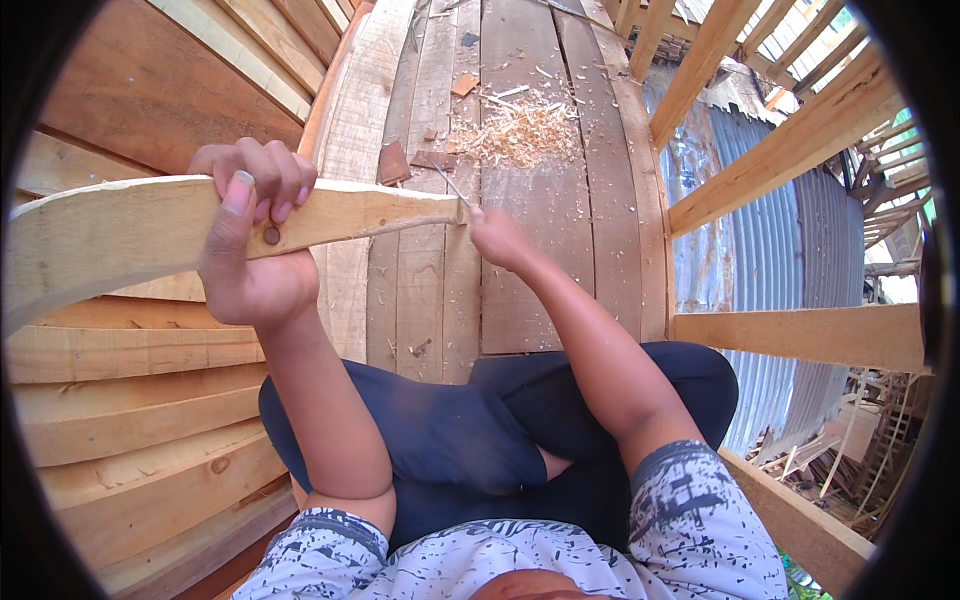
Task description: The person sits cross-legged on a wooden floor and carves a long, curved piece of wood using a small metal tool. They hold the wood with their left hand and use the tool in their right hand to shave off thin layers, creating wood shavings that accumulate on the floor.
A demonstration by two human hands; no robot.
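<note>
A long pale wooden board [360,213] reaches in from the left and narrows toward its right end, in front of me. My left hand [258,230] is closed around it, with the thumb on the near face beside a round dark knot and the fingers over the top edge. At the board's narrow end, my right hand [497,236] is closed on a thin, narrow grey tool [453,185]. The tool points up and to the left from my fist, close against the board's end. Its handle is hidden in my fingers, so its exact kind cannot be made out.
A heap of wood shavings [530,132] and reddish-brown wood scraps [395,163] lie on the plank floor [535,290] beyond my hands. Stacked timber [140,350] stands at the left. A slatted wooden railing [790,145] and corrugated metal sheets [755,260] are at the right.
</note>
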